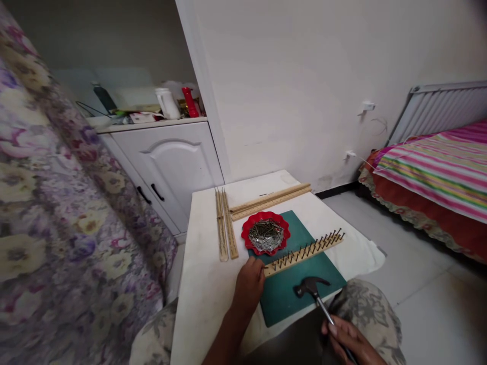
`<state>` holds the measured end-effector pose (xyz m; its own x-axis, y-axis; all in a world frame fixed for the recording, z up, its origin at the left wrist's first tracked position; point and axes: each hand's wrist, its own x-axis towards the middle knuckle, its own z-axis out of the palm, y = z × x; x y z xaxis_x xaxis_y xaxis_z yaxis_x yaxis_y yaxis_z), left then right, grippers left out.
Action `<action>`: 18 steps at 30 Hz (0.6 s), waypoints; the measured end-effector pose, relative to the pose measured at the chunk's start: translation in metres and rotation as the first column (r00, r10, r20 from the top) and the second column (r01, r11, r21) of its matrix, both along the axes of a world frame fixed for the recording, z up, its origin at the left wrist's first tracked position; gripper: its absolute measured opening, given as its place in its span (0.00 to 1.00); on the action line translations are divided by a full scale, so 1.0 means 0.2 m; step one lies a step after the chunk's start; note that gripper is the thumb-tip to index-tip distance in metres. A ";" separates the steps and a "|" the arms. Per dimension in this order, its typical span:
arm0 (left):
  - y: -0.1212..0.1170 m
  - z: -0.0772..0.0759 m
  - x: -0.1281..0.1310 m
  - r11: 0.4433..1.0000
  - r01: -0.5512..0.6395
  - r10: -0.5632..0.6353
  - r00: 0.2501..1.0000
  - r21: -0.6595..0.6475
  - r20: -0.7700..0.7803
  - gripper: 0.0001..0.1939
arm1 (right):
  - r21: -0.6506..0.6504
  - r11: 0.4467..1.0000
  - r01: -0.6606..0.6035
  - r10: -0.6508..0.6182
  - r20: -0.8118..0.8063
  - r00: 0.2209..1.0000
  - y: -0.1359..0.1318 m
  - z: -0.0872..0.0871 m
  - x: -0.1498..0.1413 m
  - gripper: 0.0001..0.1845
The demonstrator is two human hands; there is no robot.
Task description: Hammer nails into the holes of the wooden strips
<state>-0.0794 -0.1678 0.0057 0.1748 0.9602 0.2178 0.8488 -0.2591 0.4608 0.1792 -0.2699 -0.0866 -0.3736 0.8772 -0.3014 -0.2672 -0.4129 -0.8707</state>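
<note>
A wooden strip (304,257) lies at a slant across a dark green mat (289,299), with two rows of nails standing up from it. At its left end, my left hand (249,283) is closed, and what looks like a nail (266,267) sticks out from the fingertips. My right hand (348,337) is wrapped round the handle of a claw hammer (311,287), whose head is over the front part of the mat. Just behind the strip, a red scalloped bowl (246,242) holds many loose nails (266,234).
Several more wooden strips (230,233) lie at the left and back of the white-covered table (205,304). A white cabinet (175,167) with cluttered top stands behind, beside a floral curtain (95,228). At right is a bed (441,167) with a striped cover.
</note>
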 end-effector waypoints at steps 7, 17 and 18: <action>0.06 0.03 0.01 0.997 0.069 -0.072 0.995 -0.038 -0.072 0.09 | -0.014 1.000 0.008 -0.008 -0.013 1.000 0.00 0.01 -0.01 0.21; 0.06 -0.05 0.01 0.999 0.029 -0.022 0.957 -0.017 0.288 0.06 | 0.023 0.995 0.093 -0.095 0.094 0.991 -0.01 0.06 -0.02 0.23; 0.06 -0.06 0.01 1.000 0.022 -0.015 0.950 -0.019 0.313 0.06 | 0.040 0.995 0.087 -0.091 0.111 0.990 -0.01 0.08 -0.02 0.24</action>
